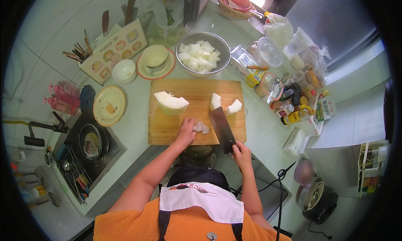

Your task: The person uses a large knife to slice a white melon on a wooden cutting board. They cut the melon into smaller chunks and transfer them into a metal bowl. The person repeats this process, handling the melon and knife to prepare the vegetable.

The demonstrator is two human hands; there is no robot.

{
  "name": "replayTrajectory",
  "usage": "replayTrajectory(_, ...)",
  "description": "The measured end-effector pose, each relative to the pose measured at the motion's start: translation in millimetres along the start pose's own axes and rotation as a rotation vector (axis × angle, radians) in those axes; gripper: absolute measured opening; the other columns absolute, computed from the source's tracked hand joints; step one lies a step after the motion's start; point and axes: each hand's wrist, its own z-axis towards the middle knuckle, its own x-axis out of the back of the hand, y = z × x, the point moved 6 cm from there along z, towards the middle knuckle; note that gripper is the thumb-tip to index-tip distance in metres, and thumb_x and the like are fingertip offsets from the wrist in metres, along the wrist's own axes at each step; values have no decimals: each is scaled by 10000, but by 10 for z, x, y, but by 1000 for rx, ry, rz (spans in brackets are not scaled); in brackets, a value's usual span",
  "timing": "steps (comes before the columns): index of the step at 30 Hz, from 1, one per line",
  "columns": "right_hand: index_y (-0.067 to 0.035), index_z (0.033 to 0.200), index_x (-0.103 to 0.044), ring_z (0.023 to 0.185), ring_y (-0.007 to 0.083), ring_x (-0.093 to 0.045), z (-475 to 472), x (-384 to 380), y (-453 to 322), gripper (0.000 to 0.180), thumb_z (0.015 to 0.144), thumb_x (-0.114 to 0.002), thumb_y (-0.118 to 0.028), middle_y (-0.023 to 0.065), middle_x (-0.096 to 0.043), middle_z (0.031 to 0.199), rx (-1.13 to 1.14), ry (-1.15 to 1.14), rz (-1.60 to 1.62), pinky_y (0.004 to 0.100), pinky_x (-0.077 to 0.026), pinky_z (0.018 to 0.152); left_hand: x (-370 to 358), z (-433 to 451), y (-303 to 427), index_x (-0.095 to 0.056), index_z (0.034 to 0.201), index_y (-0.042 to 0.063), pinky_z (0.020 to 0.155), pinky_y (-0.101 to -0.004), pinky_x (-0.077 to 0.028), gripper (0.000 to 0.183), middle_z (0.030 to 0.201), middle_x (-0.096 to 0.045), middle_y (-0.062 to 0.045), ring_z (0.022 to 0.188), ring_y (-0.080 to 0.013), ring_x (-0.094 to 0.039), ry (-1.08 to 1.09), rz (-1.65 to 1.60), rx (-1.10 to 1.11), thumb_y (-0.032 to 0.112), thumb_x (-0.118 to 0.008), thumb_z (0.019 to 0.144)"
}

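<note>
A cleaver (221, 127) is held by its handle in my right hand (242, 155). Its broad blade lies over the right part of a wooden cutting board (169, 134), the tip close to two white melon pieces (215, 100) with pale rind, possibly winter melon. My left hand (187, 131) rests at the board's front, its fingertips against several small translucent white pieces (201, 127); whether it grips any is hidden. A larger curved melon wedge (171, 104) sits at the board's upper left. Behind the board, a steel bowl (226, 55) holds many white melon chunks (201, 56).
Left of the board are a yellow-rimmed plate (105, 113), small white bowl (124, 70), and larger bowl (154, 56) on a red-rimmed plate. A sink (116, 149) with a pan lies front left. Bottles (292, 117) and containers crowd the right; scissors (284, 172) lie near the edge.
</note>
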Motion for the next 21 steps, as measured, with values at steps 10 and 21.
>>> replayTrajectory(10, -47, 1024, -623, 555, 135, -596, -401, 529, 674, 190, 928, -596, -210, 20, -615, 764, -526, -273, 301, 263, -494, 512, -159, 268, -137, -533, 1192, 26, 944, -402, -447, 566, 1148, -485, -184, 1108, -380, -500, -290, 39, -50, -47, -693, 653)
replayTrajectory(21, -55, 1000, -616, 572, 97, -565, 53, 59, 39, 189, 953, -557, -228, -22, -558, 780, -446, -519, 101, 240, -486, 516, -206, 457, -55, -608, 1084, 46, 927, -420, -452, 377, 1106, -522, -181, 1091, -386, -512, -371, 18, 66, -37, -606, 716)
